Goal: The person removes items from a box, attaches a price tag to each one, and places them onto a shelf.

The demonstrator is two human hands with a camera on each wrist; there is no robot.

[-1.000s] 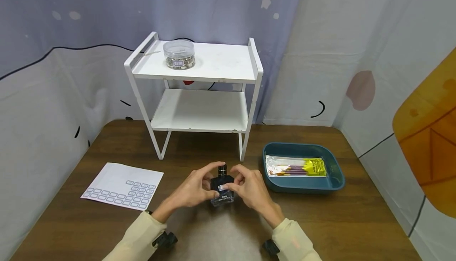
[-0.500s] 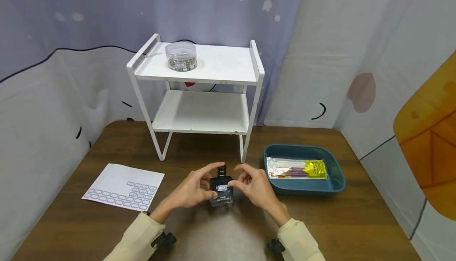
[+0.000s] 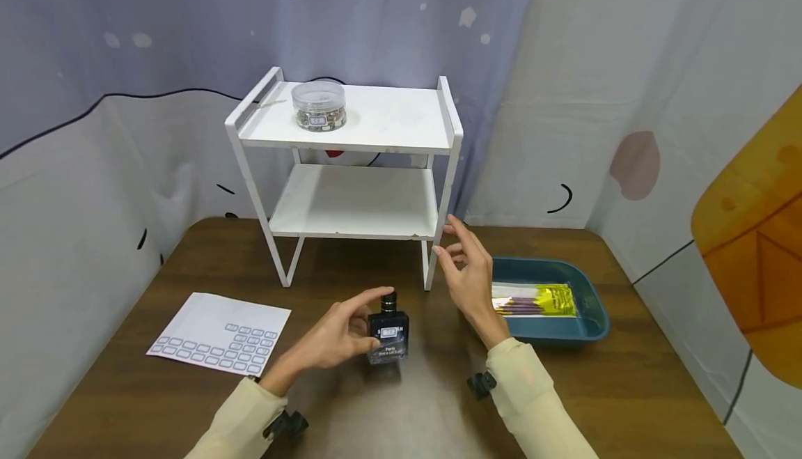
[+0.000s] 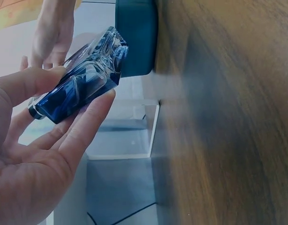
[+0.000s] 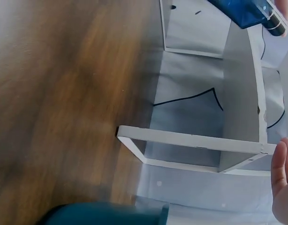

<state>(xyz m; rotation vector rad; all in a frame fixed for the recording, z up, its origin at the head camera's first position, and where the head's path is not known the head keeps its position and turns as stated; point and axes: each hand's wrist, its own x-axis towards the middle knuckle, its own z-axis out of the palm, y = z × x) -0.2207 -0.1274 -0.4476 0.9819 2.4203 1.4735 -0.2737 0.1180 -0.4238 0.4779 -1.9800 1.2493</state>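
A dark glass perfume bottle point(image 3: 391, 347) with a black cap stands upright in my left hand point(image 3: 332, 337). The index finger reaches to its cap and the thumb lies on its front; in the left wrist view the fingers grip the bottle point(image 4: 80, 93) from both sides. On the bottle's front is a small blue-bordered label point(image 3: 389, 332). My right hand point(image 3: 470, 281) is raised apart from the bottle, in front of the white rack's right legs and left of the teal tray. Its fingers are loosely bent with nothing visible between them.
The two-tier white rack point(image 3: 354, 201) stands at the back, with a clear lidded jar point(image 3: 318, 107) on its top shelf. A sheet of labels point(image 3: 216, 313) lies on the left. The teal tray point(image 3: 551, 330) at right holds a packet of brushes point(image 3: 532, 300).
My right hand has let go of the label on the bottle and moved up and right, toward the rack's right legs. My left hand keeps holding the bottle in nearly the same place.
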